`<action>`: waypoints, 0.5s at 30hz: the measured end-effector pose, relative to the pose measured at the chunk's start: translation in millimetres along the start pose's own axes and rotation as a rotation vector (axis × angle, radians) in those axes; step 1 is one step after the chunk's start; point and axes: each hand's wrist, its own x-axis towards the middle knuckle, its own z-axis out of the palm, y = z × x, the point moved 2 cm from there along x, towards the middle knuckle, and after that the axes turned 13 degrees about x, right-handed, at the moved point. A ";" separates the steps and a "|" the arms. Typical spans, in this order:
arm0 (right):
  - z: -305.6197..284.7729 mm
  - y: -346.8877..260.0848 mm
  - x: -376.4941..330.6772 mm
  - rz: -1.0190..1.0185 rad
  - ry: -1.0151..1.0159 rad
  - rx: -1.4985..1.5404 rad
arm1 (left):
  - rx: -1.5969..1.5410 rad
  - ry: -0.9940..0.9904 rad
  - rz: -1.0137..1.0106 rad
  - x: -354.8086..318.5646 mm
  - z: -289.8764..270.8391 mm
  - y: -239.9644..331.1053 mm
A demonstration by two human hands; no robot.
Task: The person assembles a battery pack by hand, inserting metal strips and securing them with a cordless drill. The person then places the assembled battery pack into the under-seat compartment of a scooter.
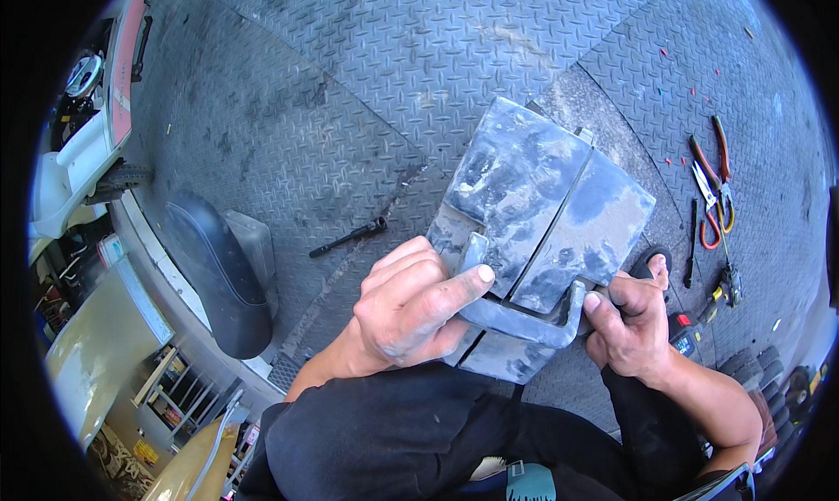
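A dusty black box-shaped case [546, 213] stands tilted in front of me, close to my knees. A thin dark seam runs down its top. Across its near end sits a U-shaped handle [524, 322], also dusty. My left hand [411, 304] closes around the handle's left end, its thumb lying over the bar and the other fingers curled. At the handle's right end, my right hand [634, 326] is curled with the thumb pressed against the fingers. What lies between those fingers is hidden.
Pliers [717, 160], red-handled scissors [706, 195] and a power tool [686, 335] lie on the right. A black socket tool [350, 237] rests on the metal-plate floor [262, 134] at left. Beyond it are a black scooter seat [218, 274] and a scooter body [79, 178].
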 end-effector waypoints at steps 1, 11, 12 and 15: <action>0.0 0.2 -0.1 -0.005 0.004 -0.019 | 0.010 -0.011 -0.014 2.7 0.5 0.3; -4.8 16.2 2.1 -0.066 -0.052 0.161 | 0.001 -0.486 -0.813 48.3 -24.8 17.2; -4.7 18.2 2.5 -0.091 -0.067 0.186 | 0.059 -0.515 -0.830 51.1 -25.2 22.0; -5.5 24.2 3.9 -0.141 -0.075 0.203 | 0.186 -0.489 -0.793 56.9 -21.4 33.4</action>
